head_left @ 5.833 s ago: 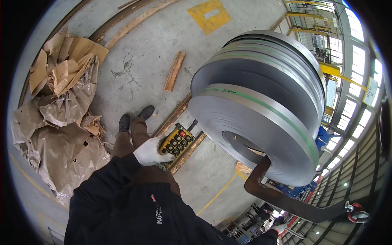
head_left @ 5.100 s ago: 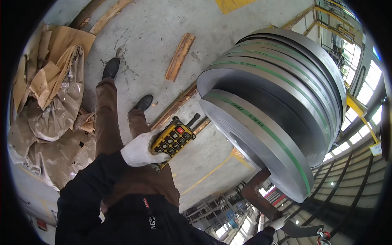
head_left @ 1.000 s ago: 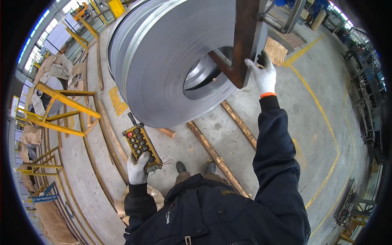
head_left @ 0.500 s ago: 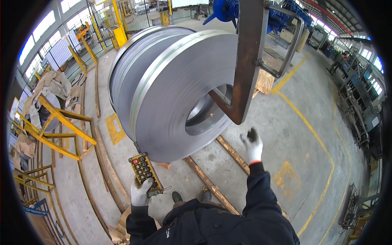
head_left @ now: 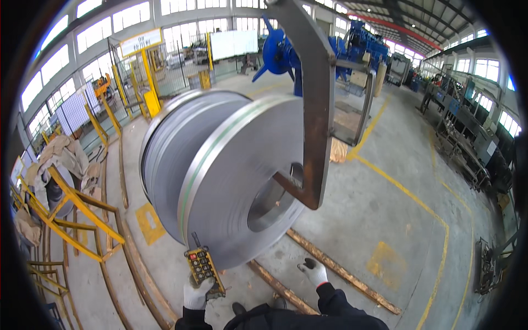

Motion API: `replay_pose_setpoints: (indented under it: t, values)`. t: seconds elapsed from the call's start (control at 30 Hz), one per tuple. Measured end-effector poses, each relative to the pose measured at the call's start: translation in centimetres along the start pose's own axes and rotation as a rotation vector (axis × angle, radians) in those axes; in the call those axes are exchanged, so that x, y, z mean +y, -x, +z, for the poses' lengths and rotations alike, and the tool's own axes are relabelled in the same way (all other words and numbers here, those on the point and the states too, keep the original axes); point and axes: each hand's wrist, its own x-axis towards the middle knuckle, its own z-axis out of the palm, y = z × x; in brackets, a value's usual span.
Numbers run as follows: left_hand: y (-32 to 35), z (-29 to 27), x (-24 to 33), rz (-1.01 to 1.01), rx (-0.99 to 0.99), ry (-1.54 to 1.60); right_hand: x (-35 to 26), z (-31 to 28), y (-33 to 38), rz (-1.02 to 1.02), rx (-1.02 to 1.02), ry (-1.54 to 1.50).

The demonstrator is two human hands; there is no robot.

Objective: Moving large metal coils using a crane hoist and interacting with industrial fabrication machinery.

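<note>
My gloved left hand point(head_left: 197, 293) is wrapped around a yellow crane remote point(head_left: 203, 269) with black buttons and one red button, the thumb on its lower front. To the right, my gloved right hand point(head_left: 313, 272) is held low with its fingers apart and slightly bent, empty. In front of me a large steel strip coil point(head_left: 231, 181) stands upright on its edge, a green band round its rim. A heavy steel C-hook point(head_left: 317, 126) hangs before its face, the lower arm reaching into the coil's bore; the tip inside is partly hidden.
More coils point(head_left: 170, 137) stand just behind the front one. Wooden beams point(head_left: 341, 269) lie across the floor by my feet. Yellow steel frames point(head_left: 82, 214) are at the left, a blue machine point(head_left: 275, 52) stands beyond the hook, and machinery point(head_left: 462, 132) lines the right.
The view has tilted up, so coil and hook appear lower. My right hand has come down and back from near the hook's lower corner. My left hand still holds the remote.
</note>
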Motion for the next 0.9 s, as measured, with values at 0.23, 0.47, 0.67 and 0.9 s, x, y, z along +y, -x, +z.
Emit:
replay_pose_setpoints:
  t: [0.23, 0.47, 0.67, 0.9]
  values:
    - [-0.9, -4.1, -1.3, -0.057, -0.148, -0.015, -3.6, 1.9, 3.3, -0.016, -0.098, -0.164]
    - [-0.8, 1.0, 3.4, -0.029, -0.286, 0.031, -17.6, 4.1, 8.0, -0.286, -0.674, -0.205]
    - [-1.1, 3.9, 3.3, -0.020, -0.319, -0.044, -22.3, 5.2, 10.8, -0.766, -0.764, -0.005]
    - [-0.5, 6.2, 4.0, -0.037, -0.256, -0.077, -21.2, 5.9, 11.9, -0.684, -0.839, -0.077]
